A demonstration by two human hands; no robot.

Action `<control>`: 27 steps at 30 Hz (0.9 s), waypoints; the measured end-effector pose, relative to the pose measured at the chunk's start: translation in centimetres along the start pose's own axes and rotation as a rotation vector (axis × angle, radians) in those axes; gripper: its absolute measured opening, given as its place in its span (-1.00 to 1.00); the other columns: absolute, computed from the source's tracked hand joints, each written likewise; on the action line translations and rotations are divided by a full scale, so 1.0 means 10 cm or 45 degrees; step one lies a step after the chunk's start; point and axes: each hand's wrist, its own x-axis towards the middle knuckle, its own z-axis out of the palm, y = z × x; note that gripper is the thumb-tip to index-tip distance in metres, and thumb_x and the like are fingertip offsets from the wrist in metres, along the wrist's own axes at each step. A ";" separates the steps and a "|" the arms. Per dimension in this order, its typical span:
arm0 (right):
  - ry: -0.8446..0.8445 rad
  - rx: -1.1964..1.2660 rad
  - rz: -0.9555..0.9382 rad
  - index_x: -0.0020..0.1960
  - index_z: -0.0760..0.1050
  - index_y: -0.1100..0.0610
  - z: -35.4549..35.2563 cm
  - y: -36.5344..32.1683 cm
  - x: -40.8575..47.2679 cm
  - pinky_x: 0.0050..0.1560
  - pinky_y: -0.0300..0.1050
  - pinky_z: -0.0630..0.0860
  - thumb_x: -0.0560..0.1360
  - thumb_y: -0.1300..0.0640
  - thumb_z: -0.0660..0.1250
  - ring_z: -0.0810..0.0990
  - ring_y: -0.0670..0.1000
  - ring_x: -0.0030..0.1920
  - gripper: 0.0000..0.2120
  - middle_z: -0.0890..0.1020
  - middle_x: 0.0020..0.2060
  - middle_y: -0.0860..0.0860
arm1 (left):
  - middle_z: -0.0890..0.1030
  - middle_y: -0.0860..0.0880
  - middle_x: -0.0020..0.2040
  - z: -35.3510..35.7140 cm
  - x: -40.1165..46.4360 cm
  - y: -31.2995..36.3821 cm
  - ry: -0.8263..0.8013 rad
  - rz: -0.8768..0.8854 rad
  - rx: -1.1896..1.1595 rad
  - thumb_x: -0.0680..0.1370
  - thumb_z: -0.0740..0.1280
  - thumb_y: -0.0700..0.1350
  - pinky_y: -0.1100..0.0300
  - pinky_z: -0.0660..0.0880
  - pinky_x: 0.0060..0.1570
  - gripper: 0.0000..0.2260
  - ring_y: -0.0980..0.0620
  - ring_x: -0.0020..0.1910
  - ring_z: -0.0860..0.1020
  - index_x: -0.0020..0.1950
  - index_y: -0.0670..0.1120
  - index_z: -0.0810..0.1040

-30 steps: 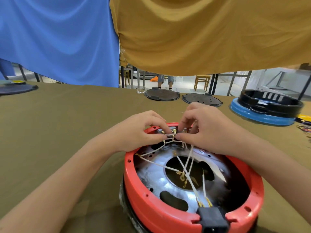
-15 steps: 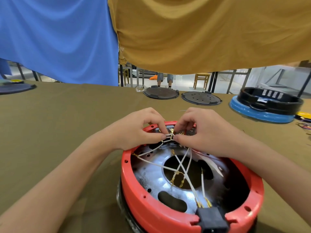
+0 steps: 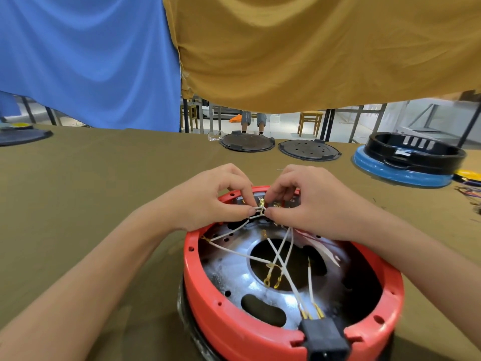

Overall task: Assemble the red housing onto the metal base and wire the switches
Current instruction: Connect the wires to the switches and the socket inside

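**Wiring step, at the far rim**

Red housing [image 3: 250,332] already sits over the metal base [image 3: 231,272]. White wires [image 3: 283,269] cross its well. At the housing's far rim, my left hand [image 3: 208,201] and right hand [image 3: 307,204] each pinch wire ends at the brass terminal [image 3: 261,203] (switches mostly hidden). Next, I judge: seat the connector squarely.

left hand [image 3: 208,196] — fingers curled, pinching | right hand [image 3: 309,201] — fingers curled, pinching | thumbs nearly meeting
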 end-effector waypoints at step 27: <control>0.092 -0.215 0.026 0.24 0.50 -0.05 0.03 0.04 0.03 -0.02 -0.36 0.29 0.41 -0.13 0.43 0.32 -0.11 0.16 -0.56 0.43 0.12 -0.12 | 0.56 0.21 0.04 -0.02 -0.01 0.05 0.036 -0.065 0.115 0.46 0.43 0.13 0.38 0.50 -0.07 -0.78 0.28 0.01 0.55 0.07 0.18 0.52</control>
